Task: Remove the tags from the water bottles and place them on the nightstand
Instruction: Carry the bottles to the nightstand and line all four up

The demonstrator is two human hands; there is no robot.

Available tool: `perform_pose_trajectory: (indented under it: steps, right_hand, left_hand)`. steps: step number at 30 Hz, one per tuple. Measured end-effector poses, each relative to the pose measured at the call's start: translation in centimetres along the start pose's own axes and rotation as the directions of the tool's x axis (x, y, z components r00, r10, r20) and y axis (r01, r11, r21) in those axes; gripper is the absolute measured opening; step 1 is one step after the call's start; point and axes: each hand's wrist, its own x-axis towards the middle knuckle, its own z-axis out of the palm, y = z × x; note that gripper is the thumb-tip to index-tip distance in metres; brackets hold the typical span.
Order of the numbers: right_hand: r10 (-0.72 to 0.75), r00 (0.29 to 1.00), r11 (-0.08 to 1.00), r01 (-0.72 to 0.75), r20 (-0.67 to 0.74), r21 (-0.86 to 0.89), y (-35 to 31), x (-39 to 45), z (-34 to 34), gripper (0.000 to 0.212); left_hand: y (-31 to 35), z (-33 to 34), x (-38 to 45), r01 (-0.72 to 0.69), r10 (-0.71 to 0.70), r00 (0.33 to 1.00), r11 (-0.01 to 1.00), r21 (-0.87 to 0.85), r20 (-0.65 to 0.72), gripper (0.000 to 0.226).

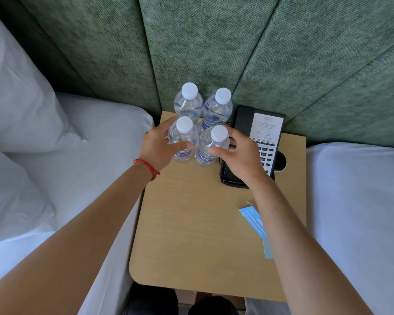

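Note:
Several clear water bottles with white caps stand upright in a tight cluster at the back of the wooden nightstand (191, 223). My left hand (159, 146) grips the front left bottle (183, 139) around its shoulder. My right hand (239, 155) grips the front right bottle (214, 144) the same way. Behind them stand the back left bottle (188, 103) and the back right bottle (217, 108). No tags show on any bottle neck. Light blue paper tags (254, 220) lie flat near the nightstand's right edge, partly hidden under my right forearm.
A black desk phone (265, 137) with a white info card sits just right of the bottles, under my right hand. Beds with white linen (89, 137) flank the nightstand on both sides. A green upholstered headboard (203, 53) rises behind.

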Motion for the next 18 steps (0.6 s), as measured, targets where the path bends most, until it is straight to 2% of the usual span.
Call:
perform_pose_trajectory:
  steps: [6,18]
  right_hand:
    - [-0.010,0.999,1.000,0.009,0.034,0.010,0.1,0.5,-0.2,0.062]
    - [-0.046,0.997,0.999,0.047,0.065,-0.017,0.3,0.6,-0.2,0.064]
  left_hand:
    - [0.0,-0.3,0.7,0.002,-0.001,0.999,1.000,-0.014,0.054,0.063]
    - [0.3,-0.4,0.8,0.015,-0.018,0.998,0.999,0.044,0.062,0.066]
